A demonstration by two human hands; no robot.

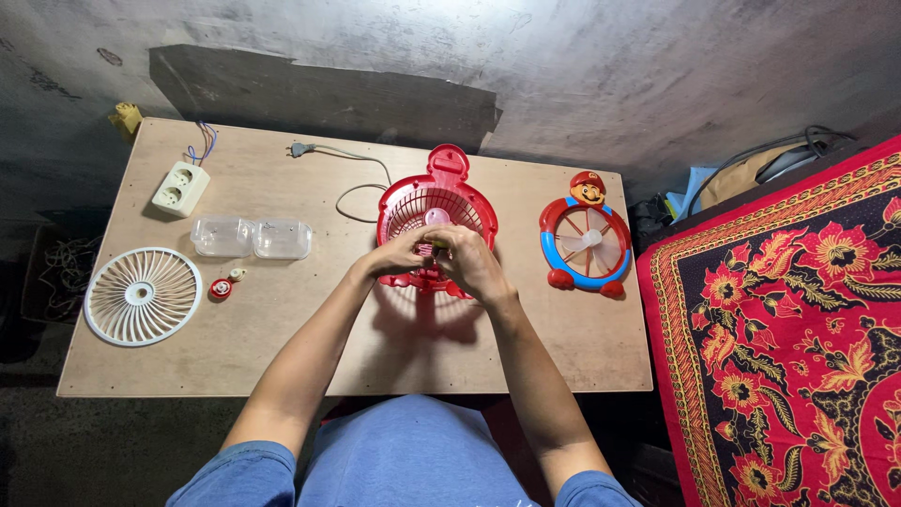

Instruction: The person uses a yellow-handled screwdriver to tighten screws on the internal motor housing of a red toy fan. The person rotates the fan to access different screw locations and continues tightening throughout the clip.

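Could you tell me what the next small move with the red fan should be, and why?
Probably steady the red fan housing with the left hand while the right hand works the small part at its lower middle. Both hands meet there, the white grille already lies apart, and what the fingers pinch is hidden.

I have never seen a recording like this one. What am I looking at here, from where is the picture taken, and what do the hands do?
There is one picture, taken by a camera worn on a person's head, looking down at a wooden board table. No machine is here: both bare hands belong to that person. The left hand and right hand meet over a red fan housing, pinching some small part too hidden to name. On the table also lie a white fan grille, two clear plastic containers, a white power socket, a plug with cord, a small red cap, and a cartoon-figure fan. A red patterned cloth lies at the right.
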